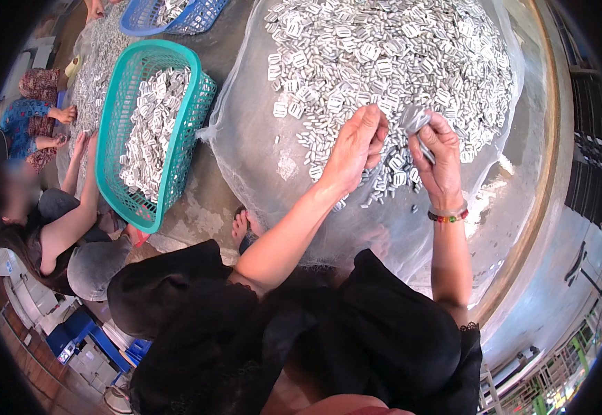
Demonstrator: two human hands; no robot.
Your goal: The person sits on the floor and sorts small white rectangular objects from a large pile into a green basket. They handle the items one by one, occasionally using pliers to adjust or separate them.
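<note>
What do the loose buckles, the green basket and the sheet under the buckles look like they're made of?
Buckles: probably metal, satin; silvery grey with bright highlights, though coated plastic is possible. Green basket: likely moulded plastic, slightly glossy; even colour, regular lattice wall. Sheet: perhaps thin plastic film or fine netting, faintly shiny; see-through, wrinkled.

Light fair to bright over the pile (384, 62), whose metal throws back pale highlights. White glare on the sheet (238, 138) right of the right wrist (446, 204). Black clothing (294, 325) sinks dark, folds faint. Small bright spots at far right; source unclear. Piece (415, 119) in right fingers (439, 124) looks smeared. Fisheye bends the right-hand rim (548, 166); corners black, margins soft.
</note>
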